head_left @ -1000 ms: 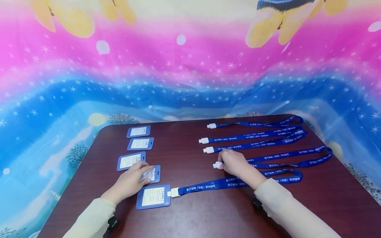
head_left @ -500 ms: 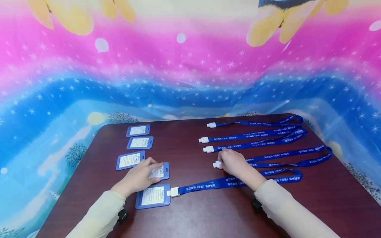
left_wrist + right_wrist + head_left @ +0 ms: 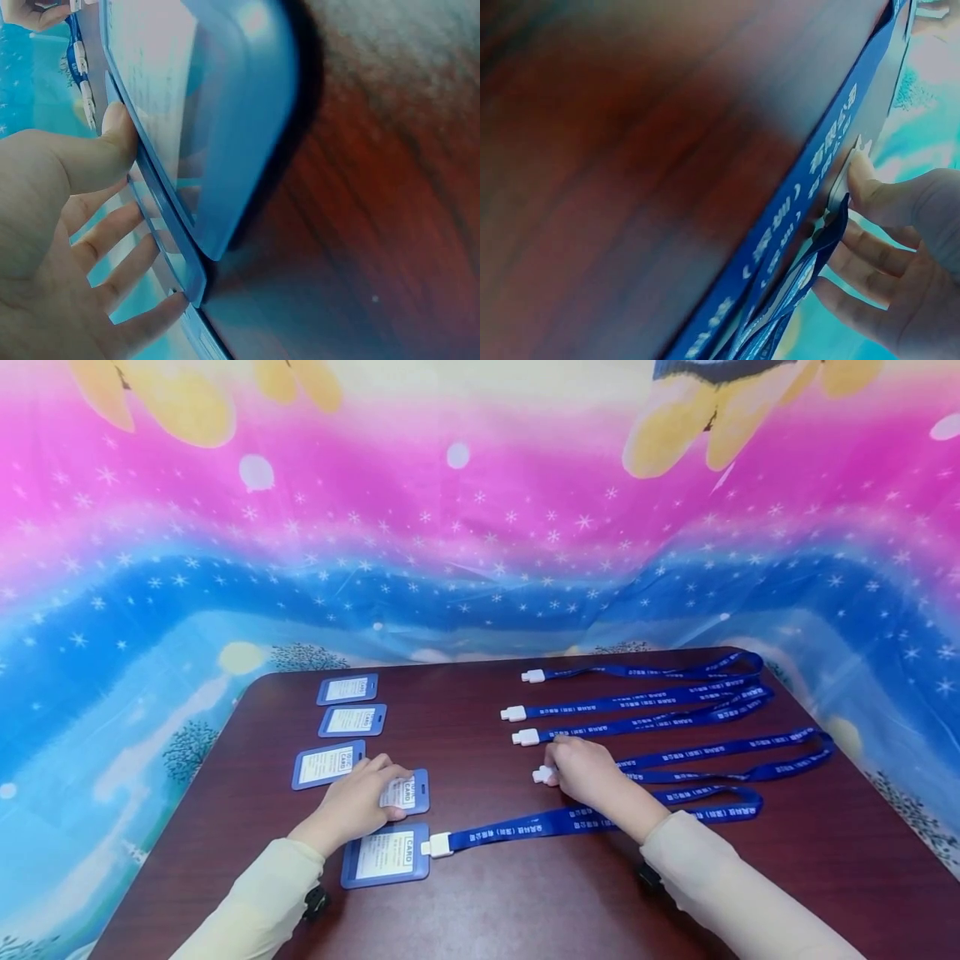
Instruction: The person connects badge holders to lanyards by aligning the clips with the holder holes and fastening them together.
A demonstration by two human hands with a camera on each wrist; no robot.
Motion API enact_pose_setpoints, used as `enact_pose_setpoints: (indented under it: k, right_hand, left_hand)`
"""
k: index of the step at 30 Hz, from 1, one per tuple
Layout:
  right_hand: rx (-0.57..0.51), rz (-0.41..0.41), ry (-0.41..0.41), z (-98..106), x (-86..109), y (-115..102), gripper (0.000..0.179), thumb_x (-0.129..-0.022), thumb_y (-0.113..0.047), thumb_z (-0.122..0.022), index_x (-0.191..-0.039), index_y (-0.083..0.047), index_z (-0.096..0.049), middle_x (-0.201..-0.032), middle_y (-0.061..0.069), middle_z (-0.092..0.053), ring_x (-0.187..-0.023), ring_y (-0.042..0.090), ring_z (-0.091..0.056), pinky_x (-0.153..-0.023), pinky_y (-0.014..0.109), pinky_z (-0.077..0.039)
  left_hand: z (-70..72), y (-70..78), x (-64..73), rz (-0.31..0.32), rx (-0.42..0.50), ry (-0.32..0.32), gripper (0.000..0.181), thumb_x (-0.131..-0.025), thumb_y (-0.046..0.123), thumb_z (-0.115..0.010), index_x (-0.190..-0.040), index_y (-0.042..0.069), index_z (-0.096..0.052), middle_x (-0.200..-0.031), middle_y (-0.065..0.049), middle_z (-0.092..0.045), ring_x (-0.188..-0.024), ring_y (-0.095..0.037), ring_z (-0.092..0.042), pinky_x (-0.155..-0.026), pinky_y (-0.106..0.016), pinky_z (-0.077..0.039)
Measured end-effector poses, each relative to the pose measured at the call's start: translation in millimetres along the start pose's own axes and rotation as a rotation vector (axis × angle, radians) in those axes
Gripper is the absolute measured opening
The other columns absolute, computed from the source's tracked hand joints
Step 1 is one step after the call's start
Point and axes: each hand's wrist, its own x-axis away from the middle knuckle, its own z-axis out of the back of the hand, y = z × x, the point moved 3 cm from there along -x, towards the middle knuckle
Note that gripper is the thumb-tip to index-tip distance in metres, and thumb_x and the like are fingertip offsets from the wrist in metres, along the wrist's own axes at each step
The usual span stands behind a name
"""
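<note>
My left hand (image 3: 352, 806) grips a blue badge holder (image 3: 408, 792) by its long sides, thumb on the near edge and fingers on the far one. In the left wrist view the thumb (image 3: 120, 139) presses its edge, and a nearer holder (image 3: 247, 97) partly hides it. My right hand (image 3: 588, 774) pinches the white clip (image 3: 542, 774) of a blue lanyard (image 3: 795, 768) whose loop stretches right. A gap of table lies between clip and held holder. Just in front, another badge holder (image 3: 386, 856) is joined to a lanyard (image 3: 517, 829) by its white buckle (image 3: 441, 845).
Three more badge holders, among them one (image 3: 348, 720) in the middle, line the left of the dark wooden table (image 3: 480, 910). Farther back on the right lie three lanyards, including the rearmost one (image 3: 637, 672). A printed cloth (image 3: 480, 527) hangs behind the table.
My left hand has slid the badge holder to the right and slightly away, past the edge of its row. My right hand stays nearly in place, its clip shifting slightly left.
</note>
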Motion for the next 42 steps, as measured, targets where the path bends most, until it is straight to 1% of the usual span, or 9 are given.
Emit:
enact_pose_setpoints:
  k: [3,9,18,22,25,28,34,40,42]
  right_hand:
    - [0.021,0.014,0.004,-1,-1.9,-4,0.016,-0.079,-0.015,-0.085,-0.087,-0.008,-0.073,-0.081,0.004,-0.063,-0.076,0.019,-0.062,-0.074,0.037,-0.058]
    - [0.063,0.044,0.024,-3,-9.2,-17,0.017,-0.079,-0.014,-0.085,-0.091,-0.007,-0.074,-0.082,0.004,-0.065,-0.077,0.018,-0.064,-0.073,0.036,-0.059]
    - [0.085,0.048,-0.023,-8,-22.0,-38,0.016,-0.080,-0.020,-0.084,-0.087,-0.009,-0.075,-0.079,0.002,-0.064,-0.074,0.017,-0.064,-0.070,0.034,-0.058]
    - [0.082,0.072,-0.033,-9,-26.7,-46,0.016,-0.081,-0.021,-0.084,-0.086,-0.009,-0.075,-0.076,0.001,-0.063,-0.071,0.016,-0.063,-0.069,0.033,-0.058]
    - [0.092,0.099,-0.024,-9,-29.6,-52,0.016,-0.081,-0.021,-0.084,-0.086,-0.009,-0.074,-0.075,0.001,-0.062,-0.070,0.016,-0.063,-0.067,0.031,-0.057]
    - [0.116,0.134,0.004,-11,-31.9,-57,0.016,-0.081,-0.020,-0.084,-0.086,-0.009,-0.075,-0.074,0.001,-0.062,-0.070,0.016,-0.063,-0.065,0.031,-0.057]
    - [0.137,0.196,0.045,-16,-36.0,-70,0.017,-0.081,-0.019,-0.083,-0.089,-0.006,-0.076,-0.077,0.004,-0.063,-0.068,0.016,-0.064,-0.063,0.031,-0.058]
    - [0.152,0.210,0.039,-20,-42.1,-84,0.018,-0.081,-0.021,-0.083,-0.090,-0.007,-0.075,-0.080,0.003,-0.064,-0.072,0.017,-0.065,-0.064,0.031,-0.058]
    - [0.158,0.214,0.023,-22,-43.5,-89,0.019,-0.082,-0.023,-0.082,-0.092,-0.008,-0.075,-0.081,0.002,-0.064,-0.073,0.016,-0.065,-0.065,0.030,-0.057]
  left_hand:
    - [-0.1,0.4,0.3,0.000,0.007,0.003,0.055,-0.074,0.025,-0.089,-0.125,0.019,-0.069,-0.110,0.002,-0.061,-0.095,-0.017,-0.052,-0.081,-0.038,-0.051]
    - [-0.6,0.6,0.2,0.005,-0.002,0.004,0.060,-0.075,0.027,-0.088,-0.130,0.020,-0.065,-0.112,0.002,-0.060,-0.097,-0.018,-0.051,-0.085,-0.039,-0.052]
    - [1.0,1.0,1.6,0.020,0.004,0.010,0.061,-0.073,0.024,-0.089,-0.129,0.019,-0.066,-0.114,0.001,-0.062,-0.098,-0.019,-0.053,-0.085,-0.041,-0.052]
    - [1.1,0.3,1.1,0.015,0.011,0.022,0.060,-0.072,0.023,-0.090,-0.127,0.018,-0.067,-0.114,0.001,-0.063,-0.098,-0.019,-0.054,-0.086,-0.041,-0.053]
    - [0.9,0.0,1.1,0.010,0.016,0.030,0.058,-0.072,0.024,-0.090,-0.126,0.017,-0.068,-0.114,0.001,-0.063,-0.098,-0.019,-0.055,-0.086,-0.041,-0.052]
    - [0.6,-0.1,1.4,0.010,0.019,0.039,0.058,-0.072,0.023,-0.090,-0.125,0.016,-0.069,-0.113,0.001,-0.063,-0.098,-0.019,-0.055,-0.086,-0.041,-0.053]
    - [-0.6,0.4,3.1,0.023,0.017,0.023,0.059,-0.074,0.024,-0.088,-0.129,0.017,-0.067,-0.113,0.001,-0.062,-0.098,-0.018,-0.054,-0.086,-0.041,-0.052]
    - [-1.8,1.6,4.4,0.029,0.004,0.012,0.059,-0.077,0.024,-0.087,-0.131,0.017,-0.065,-0.115,0.001,-0.061,-0.099,-0.018,-0.053,-0.087,-0.042,-0.051]
    - [-2.4,2.5,4.7,0.034,0.002,0.008,0.059,-0.077,0.025,-0.086,-0.131,0.017,-0.065,-0.115,0.001,-0.061,-0.099,-0.018,-0.052,-0.087,-0.041,-0.051]
